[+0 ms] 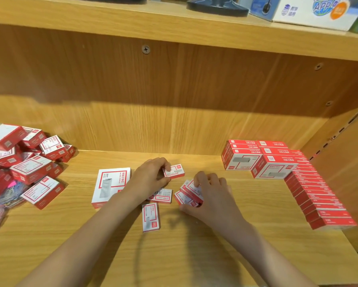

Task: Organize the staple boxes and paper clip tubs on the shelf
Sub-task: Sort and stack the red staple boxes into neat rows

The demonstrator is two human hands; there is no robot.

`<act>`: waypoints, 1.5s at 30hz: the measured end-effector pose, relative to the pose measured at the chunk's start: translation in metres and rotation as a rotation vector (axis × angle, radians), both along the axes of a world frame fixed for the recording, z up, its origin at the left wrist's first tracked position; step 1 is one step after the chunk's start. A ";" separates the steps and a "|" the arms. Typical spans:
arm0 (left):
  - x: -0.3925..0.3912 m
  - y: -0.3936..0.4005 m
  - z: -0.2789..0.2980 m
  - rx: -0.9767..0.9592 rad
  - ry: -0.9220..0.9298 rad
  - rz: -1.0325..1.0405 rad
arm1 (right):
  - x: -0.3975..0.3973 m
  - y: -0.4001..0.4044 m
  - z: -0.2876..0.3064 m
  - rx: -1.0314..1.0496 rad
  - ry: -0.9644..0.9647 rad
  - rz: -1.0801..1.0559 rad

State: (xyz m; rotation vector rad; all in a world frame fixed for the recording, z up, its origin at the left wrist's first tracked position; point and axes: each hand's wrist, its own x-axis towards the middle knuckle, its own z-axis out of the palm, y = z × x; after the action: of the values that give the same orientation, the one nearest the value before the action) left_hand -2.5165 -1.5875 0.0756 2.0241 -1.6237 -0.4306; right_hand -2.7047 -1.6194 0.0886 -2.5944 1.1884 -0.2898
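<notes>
My left hand [150,176] grips a small red-and-white staple box [175,171] at the middle of the wooden shelf [194,255]. My right hand [212,195] is closed on two small staple boxes [189,194] held together, tilted. Two more small boxes lie loose: one [163,196] between my hands, one [150,217] nearer the front. A large white staple box [111,184] lies flat by my left wrist. On the right, larger staple boxes [258,160] are stacked and a neat row of small boxes [316,193] runs toward the front.
A jumbled heap of red paper clip boxes [29,160] fills the left side, with clear tubs of coloured clips [0,204] at the far left edge. The upper shelf [174,23] carries a dark stand base and a printed box. The side wall stands on the right.
</notes>
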 end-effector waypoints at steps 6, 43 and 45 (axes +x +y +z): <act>0.000 0.002 0.001 -0.016 0.010 -0.017 | 0.003 -0.014 -0.002 0.001 -0.025 0.046; -0.017 -0.005 0.005 -0.111 -0.005 -0.190 | -0.002 -0.079 0.002 0.563 -0.399 0.169; -0.022 -0.010 0.007 -0.090 0.108 -0.166 | -0.006 -0.079 -0.001 0.539 -0.457 0.139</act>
State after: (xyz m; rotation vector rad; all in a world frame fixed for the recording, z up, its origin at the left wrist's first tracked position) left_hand -2.5384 -1.5976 0.0830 1.7768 -1.7198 -0.5076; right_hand -2.7109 -1.6981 0.0876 -1.9879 0.7849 -0.4340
